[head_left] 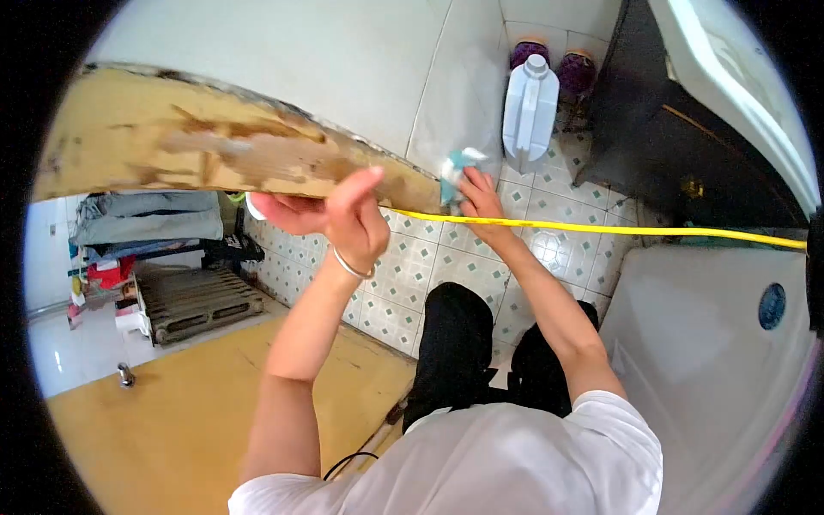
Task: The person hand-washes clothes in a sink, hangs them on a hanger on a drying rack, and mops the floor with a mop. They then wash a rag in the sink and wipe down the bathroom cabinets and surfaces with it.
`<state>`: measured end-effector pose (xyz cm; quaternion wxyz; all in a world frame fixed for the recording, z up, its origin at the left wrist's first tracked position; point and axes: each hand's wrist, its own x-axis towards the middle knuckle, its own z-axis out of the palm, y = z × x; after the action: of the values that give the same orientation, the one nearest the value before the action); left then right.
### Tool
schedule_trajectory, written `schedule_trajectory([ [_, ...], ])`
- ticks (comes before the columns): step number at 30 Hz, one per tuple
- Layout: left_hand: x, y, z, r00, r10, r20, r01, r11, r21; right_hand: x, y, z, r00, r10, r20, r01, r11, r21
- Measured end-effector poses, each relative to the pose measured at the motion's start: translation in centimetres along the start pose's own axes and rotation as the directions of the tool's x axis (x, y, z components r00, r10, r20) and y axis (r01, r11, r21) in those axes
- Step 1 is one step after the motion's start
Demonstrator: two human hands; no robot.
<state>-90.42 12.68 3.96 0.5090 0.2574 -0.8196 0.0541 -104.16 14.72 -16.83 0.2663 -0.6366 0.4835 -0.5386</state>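
Note:
My left hand point(348, 225), with a bracelet at the wrist, is at the lower edge of a worn yellow-brown wooden frame point(240, 150). Its thumb points up and its other fingers reach left, closed. A small white edge shows at their tips, too little to name. My right hand point(482, 206) grips a crumpled teal and white cloth point(457, 170) at the frame's right end. Dark stains and bare, scraped patches mark the frame. A yellow hose point(592, 227) passes by my right wrist and runs off to the right.
A white jug point(530, 112) stands on the patterned tile floor point(459, 257) beside two dark purple containers. At right are a white basin point(687, 343) and a dark cabinet point(687, 129). A yellow door point(197, 403) with a metal knob point(126, 375) and a radiator point(197, 300) are at left.

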Motion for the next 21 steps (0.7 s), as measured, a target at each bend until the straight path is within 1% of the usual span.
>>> schedule_trajectory([
  [1,0.6,0.5,0.3,0.993,0.093,-0.07,-0.089,0.994,0.057,0.9,-0.5,-0.3,1.0,0.008,-0.005,-0.008,1.0,-0.006],
  [3,0.7,1.6,-2.1,0.997,0.018,0.077,-0.023,0.998,0.065,3.3,-4.4,-1.0,0.987,-0.162,-0.017,0.162,0.987,0.005],
  [4,0.3,2.0,-3.4,0.996,0.013,0.087,-0.019,0.998,0.067,3.0,-4.9,-1.1,0.988,-0.154,-0.017,0.155,0.988,0.012],
  [6,0.8,3.0,-5.5,0.981,-0.134,0.138,0.122,0.988,0.089,0.7,-3.3,-1.6,0.995,0.104,-0.002,-0.103,0.993,0.058],
  [7,1.7,3.2,-7.0,0.973,-0.147,0.179,0.13,0.986,0.105,-2.1,-1.0,-1.8,0.985,0.152,0.083,-0.146,0.987,-0.072],
  [8,3.4,3.8,-8.6,0.972,-0.145,0.183,0.127,0.986,0.108,-4.8,0.1,-1.9,0.961,0.264,0.08,-0.257,0.962,-0.091],
  [9,5.9,4.3,-10.1,0.984,-0.12,0.13,0.105,0.988,0.117,-6.4,0.1,-2.6,0.929,0.363,0.07,-0.354,0.928,-0.115],
  [10,8.3,4.9,-11.6,0.992,-0.101,0.078,0.091,0.987,0.132,-8.1,-1.0,-3.6,0.755,0.647,0.109,-0.654,0.728,0.208],
  [11,10.9,5.4,-13.0,0.995,-0.095,0.022,0.091,0.989,0.116,-9.2,-3.0,-4.5,0.507,0.825,0.249,-0.807,0.352,0.474],
  [12,13.6,5.7,-14.4,0.996,-0.086,-0.038,0.089,0.991,0.096,-9.1,-6.7,-5.6,0.515,0.821,0.245,-0.803,0.362,0.474],
  [13,16.4,6.2,-15.7,0.994,-0.081,-0.073,0.087,0.993,0.085,-7.7,-12.6,-7.7,0.448,0.853,0.267,-0.745,0.19,0.64],
  [14,19.0,6.7,-16.5,0.994,-0.079,-0.08,0.086,0.993,0.085,-5.6,-17.8,-9.5,0.382,0.872,0.307,-0.638,0.009,0.77],
  [15,21.5,7.3,-17.3,0.991,-0.046,-0.122,0.056,0.995,0.082,-3.3,-21.7,-11.2,0.387,0.869,0.307,-0.642,0.016,0.767],
  [16,24.2,7.7,-18.1,0.986,-0.01,-0.167,0.023,0.997,0.08,-0.4,-25.3,-12.8,0.536,0.819,0.204,-0.501,0.115,0.858],
  [17,26.6,8.0,-18.7,0.988,0.046,-0.147,-0.031,0.994,0.104,2.4,-28.3,-13.9,0.661,0.746,0.08,-0.332,0.196,0.923],
  [18,28.9,8.5,-19.2,0.987,0.051,-0.152,-0.027,0.988,0.152,5.6,-31.0,-15.2,0.698,0.715,0.033,-0.279,0.229,0.933],
  [19,30.9,9.0,-19.1,0.982,0.02,-0.189,0.005,0.992,0.127,8.6,-32.6,-15.9,0.729,0.684,-0.018,-0.223,0.263,0.939],
  [20,32.5,9.5,-19.2,0.976,-0.017,-0.219,0.039,0.994,0.097,10.6,-32.9,-15.6,0.784,0.62,-0.033,-0.174,0.271,0.947],
  [21,34.1,10.2,-19.8,0.986,-0.06,-0.155,0.096,0.968,0.234,12.2,-32.5,-15.0,0.827,0.56,-0.051,-0.129,0.277,0.952],
])
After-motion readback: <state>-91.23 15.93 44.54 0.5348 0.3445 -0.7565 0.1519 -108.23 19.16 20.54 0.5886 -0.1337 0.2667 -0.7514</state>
